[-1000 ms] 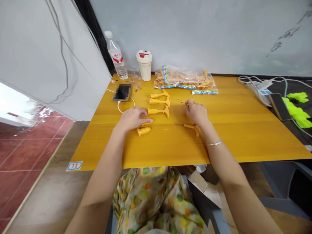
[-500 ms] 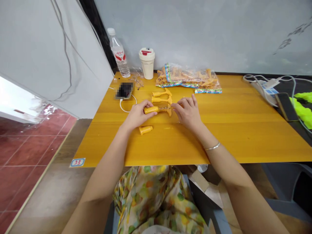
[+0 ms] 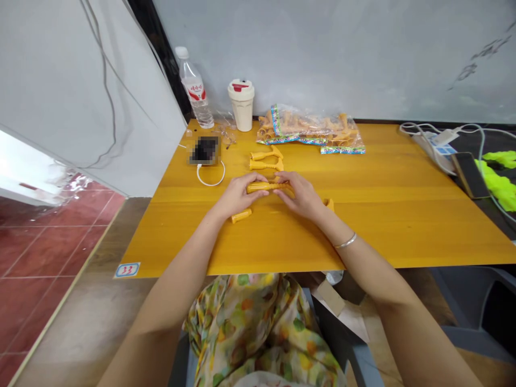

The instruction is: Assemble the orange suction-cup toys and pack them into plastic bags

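My left hand [image 3: 237, 196] and my right hand [image 3: 300, 196] meet over the middle of the yellow wooden table [image 3: 342, 236], both closed on a yellow plastic part [image 3: 262, 187]. Its far end is hidden by my fingers. A short yellow plastic tube [image 3: 241, 216] lies just below my left hand. Next to my right hand, the end of a yellow plastic piece [image 3: 328, 203] shows. Two yellow T-shaped plastic handles [image 3: 266, 160] lie side by side beyond my hands. A clear bag of similar yellow parts [image 3: 310, 131] sits at the back.
A plastic water bottle [image 3: 193, 91] and a white lidded cup [image 3: 241, 105] stand at the back left. Beside them lies a blurred phone [image 3: 205, 150] on a white cable [image 3: 210, 180]. A power strip [image 3: 433, 142] and a second phone [image 3: 467, 174] sit at the right.
My hands have moved together, closing around one yellow part. The two T-shaped handles and the short tube stay in place, and the view has shifted slightly.
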Tool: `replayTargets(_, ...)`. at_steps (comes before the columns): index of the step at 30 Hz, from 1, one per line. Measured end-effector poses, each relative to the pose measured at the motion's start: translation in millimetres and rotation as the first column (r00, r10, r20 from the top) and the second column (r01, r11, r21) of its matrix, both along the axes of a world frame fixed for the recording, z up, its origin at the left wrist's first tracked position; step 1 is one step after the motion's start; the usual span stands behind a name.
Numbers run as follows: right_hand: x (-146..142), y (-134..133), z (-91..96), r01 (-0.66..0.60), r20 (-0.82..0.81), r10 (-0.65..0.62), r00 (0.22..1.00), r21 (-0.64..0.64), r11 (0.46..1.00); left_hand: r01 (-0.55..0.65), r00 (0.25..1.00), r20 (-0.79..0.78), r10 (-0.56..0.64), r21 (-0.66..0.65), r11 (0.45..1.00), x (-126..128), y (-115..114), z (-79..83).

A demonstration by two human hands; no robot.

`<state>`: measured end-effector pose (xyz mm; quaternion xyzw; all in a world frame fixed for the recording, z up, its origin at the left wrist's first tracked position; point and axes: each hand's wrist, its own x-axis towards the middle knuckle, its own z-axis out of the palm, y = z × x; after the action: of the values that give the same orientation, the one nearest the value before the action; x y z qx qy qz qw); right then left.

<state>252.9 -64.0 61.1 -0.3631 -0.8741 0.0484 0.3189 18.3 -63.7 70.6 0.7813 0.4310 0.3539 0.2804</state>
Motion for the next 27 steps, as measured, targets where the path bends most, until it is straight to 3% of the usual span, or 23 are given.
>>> replayTargets(4,8.2,0.7,-0.1,-0.043,-0.088,0.037,0.995,-0.070,0.997,-0.037,0.997,0.071,0.038,-0.009,0.999,-5.0,3.3,-1.1)
replayTargets(7,-0.7,-8.6,4.4,0.003,-0.195,-0.063,0.979,-0.295,0.955,-0.037,0.996,0.088,0.034,0.034,0.999,-5.0,3.1,-0.6)
replayTargets(10,-17.3,-20.5,9.7,-0.135,-0.401,-0.138,0.906,-0.580,0.804,-0.014,0.999,0.052,0.008,0.120,0.993,-2.9,0.6,0.9)
replayTargets(12,-25.8,-25.2,11.5,-0.253,-0.510,-0.196,0.837,-0.680,0.688,0.001,0.999,0.034,-0.007,0.174,0.985,-1.3,-1.6,2.4)
replayTargets(14,-28.9,-26.4,11.9,-0.273,-0.522,-0.241,0.819,-0.722,0.636,0.018,0.999,0.028,-0.025,0.205,0.979,-0.3,-3.1,3.9)
replayTargets(15,-28.1,-25.8,11.8,-0.242,-0.504,-0.250,0.827,-0.719,0.651,0.025,0.999,0.030,-0.032,0.208,0.978,-0.1,-3.5,4.5)
replayTargets(17,-22.4,-23.2,12.3,-0.134,-0.439,-0.224,0.870,-0.648,0.750,0.027,0.999,0.040,-0.035,0.191,0.981,-0.5,-3.2,5.0)
replayTargets(19,-12.7,-19.3,14.3,-0.049,-0.325,-0.129,0.937,-0.486,0.873,0.002,0.998,0.064,-0.012,0.156,0.988,-1.7,-1.7,4.3)
replayTargets(21,-2.3,-15.1,17.8,-0.036,-0.173,-0.019,0.985,-0.310,0.950,-0.035,0.995,0.098,0.024,0.117,0.993,-3.1,0.1,2.5)
replayTargets(24,7.7,-10.1,22.9,-0.016,0.036,0.021,0.999,-0.152,0.988,-0.066,0.991,0.125,0.057,0.070,0.995,-3.8,1.6,-0.6)
replayTargets(27,7.8,-8.8,24.7,0.137,0.180,-0.115,0.977,-0.112,0.984,-0.050,0.994,0.105,0.041,0.085,0.995,-2.1,0.4,-2.2)
